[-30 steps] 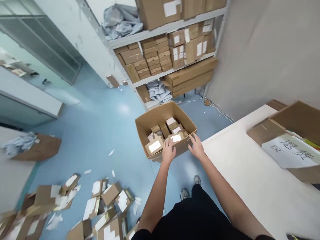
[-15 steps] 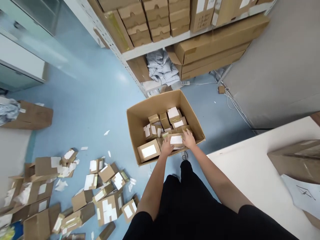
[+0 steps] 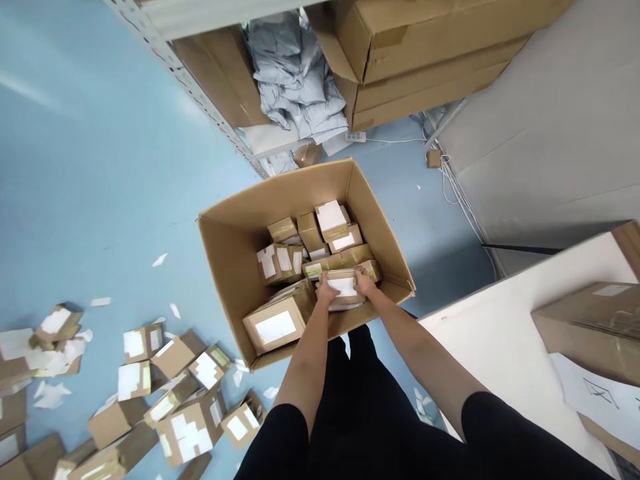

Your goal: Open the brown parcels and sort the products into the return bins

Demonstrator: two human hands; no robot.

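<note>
A large open cardboard carton (image 3: 227,267) stands on the blue floor in front of me, holding several small brown parcels with white labels. Both my arms reach down into it. My left hand (image 3: 324,293) and my right hand (image 3: 364,284) grip the two ends of one small labelled parcel (image 3: 343,288) near the carton's front wall. Another bigger labelled parcel (image 3: 273,327) lies to the left of it inside the carton.
Several small labelled boxes (image 3: 175,400) and paper scraps litter the floor at lower left. A metal shelf with grey mailer bags (image 3: 300,93) and flat cartons (image 3: 425,60) stands behind the carton. A white table (image 3: 500,347) with a brown box (image 3: 585,327) is at right.
I have leaned in over the carton, which looks larger and closer. My hands went from its front rim down inside and closed on the small labelled parcel.
</note>
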